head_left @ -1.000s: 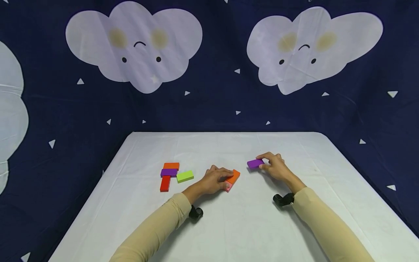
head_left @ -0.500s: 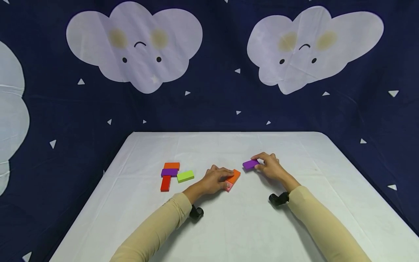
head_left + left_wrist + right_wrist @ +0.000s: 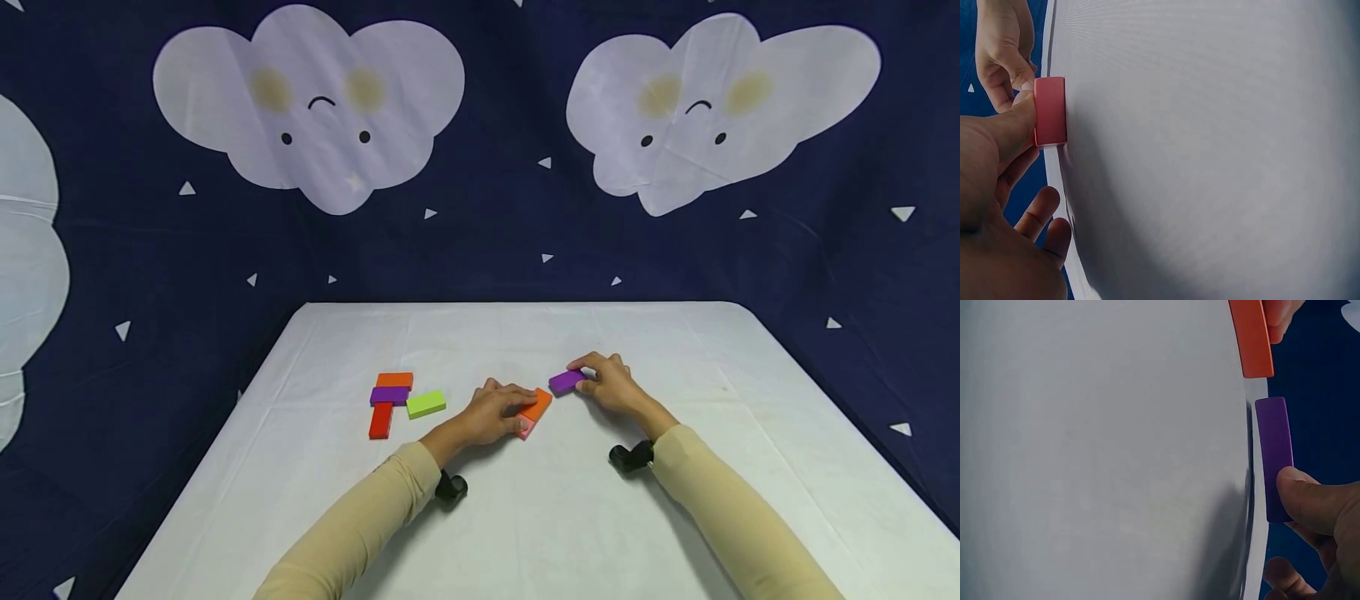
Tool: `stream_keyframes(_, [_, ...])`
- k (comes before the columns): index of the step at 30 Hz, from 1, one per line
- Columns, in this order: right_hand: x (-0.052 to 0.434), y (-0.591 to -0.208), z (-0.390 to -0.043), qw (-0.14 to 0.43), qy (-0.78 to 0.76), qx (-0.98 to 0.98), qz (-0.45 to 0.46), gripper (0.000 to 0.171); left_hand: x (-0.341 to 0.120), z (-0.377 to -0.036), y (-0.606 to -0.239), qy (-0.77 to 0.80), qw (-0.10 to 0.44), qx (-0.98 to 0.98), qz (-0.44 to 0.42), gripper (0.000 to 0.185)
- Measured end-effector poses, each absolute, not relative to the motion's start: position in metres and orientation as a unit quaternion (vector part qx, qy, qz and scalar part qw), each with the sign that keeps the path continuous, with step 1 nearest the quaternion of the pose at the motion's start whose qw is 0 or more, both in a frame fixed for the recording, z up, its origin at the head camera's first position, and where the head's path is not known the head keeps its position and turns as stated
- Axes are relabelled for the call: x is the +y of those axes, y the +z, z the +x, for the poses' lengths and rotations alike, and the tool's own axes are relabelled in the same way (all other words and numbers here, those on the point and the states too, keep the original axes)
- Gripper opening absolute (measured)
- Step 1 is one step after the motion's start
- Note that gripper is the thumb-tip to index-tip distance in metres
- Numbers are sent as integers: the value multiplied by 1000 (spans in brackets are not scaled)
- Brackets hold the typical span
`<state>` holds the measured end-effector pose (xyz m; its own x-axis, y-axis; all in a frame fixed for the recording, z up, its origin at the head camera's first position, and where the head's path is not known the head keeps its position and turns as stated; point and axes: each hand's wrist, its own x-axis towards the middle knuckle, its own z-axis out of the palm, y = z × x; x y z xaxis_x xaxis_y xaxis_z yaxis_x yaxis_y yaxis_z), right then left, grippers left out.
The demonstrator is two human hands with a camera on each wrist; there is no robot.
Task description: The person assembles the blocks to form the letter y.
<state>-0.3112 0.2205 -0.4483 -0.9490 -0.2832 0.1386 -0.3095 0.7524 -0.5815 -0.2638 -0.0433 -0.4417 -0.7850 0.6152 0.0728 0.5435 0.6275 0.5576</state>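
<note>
My left hand rests on the white table and grips an orange block stacked on a pink block. In the left wrist view its thumb presses the side of the pink block. My right hand pinches a purple block just right of the orange one, low over the table. In the right wrist view the thumb lies on the purple block, whose end sits close to the orange block.
To the left lies a cluster of blocks: orange, purple, red and green. A dark blue backdrop with white clouds hangs behind the table.
My right hand has carried the purple block leftward, closer to the orange block. My left hand and its blocks have stayed put.
</note>
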Motion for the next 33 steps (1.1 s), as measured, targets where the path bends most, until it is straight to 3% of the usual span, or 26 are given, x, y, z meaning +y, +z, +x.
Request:
stream_keyframes(23, [214,-454,-312,16,300,-940,163,31,-42,-262,-441,278,62,905,318,42])
stream_keyframes(33, [217,-449,-306,30,292,-945,144,43,-42,-262,-440,283,66,904,315,42])
